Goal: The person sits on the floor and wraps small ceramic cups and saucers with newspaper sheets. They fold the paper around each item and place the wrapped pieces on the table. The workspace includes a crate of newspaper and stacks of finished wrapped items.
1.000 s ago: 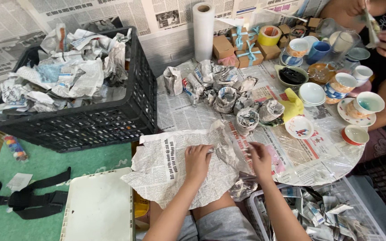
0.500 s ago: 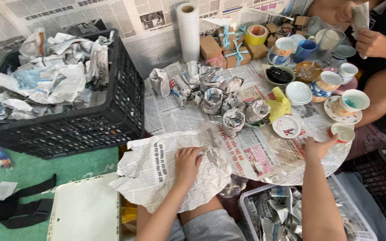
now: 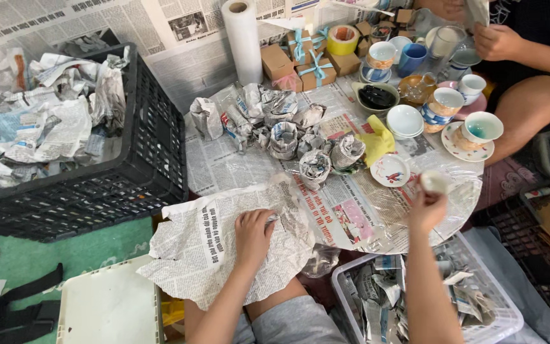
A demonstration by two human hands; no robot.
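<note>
The left hand (image 3: 253, 232) lies flat, fingers spread, on a big crumpled sheet of newspaper (image 3: 224, 245) that hangs over the near edge of the round table (image 3: 459, 204). The paper is wrinkly and soft-looking, with torn, wavy edges. The right hand (image 3: 426, 209) is lifted over the table's right side, and its fingers are closed around a small round cup (image 3: 434, 182) that looks smooth and pale. Just beside the cup sits a little white saucer (image 3: 389, 170) with red marks on it, and near that lies a yellow cloth (image 3: 377, 139), folded and floppy. In the middle of the table stand lumpy bundles wrapped in newspaper (image 3: 300, 137). Farther back are shiny cups and bowls (image 3: 444, 105), brown cardboard boxes tied with blue ribbon (image 3: 307, 64), a roll of yellow tape (image 3: 342, 39) and a tall white paper roll (image 3: 244, 39). A black plastic crate (image 3: 122, 172) with grid walls sits to the left, stuffed with scrunched paper. A white basket (image 3: 491, 306) with paper scraps is low on the right. Another person's hand (image 3: 498, 41) is at the far right corner, holding something I cannot make out.
</note>
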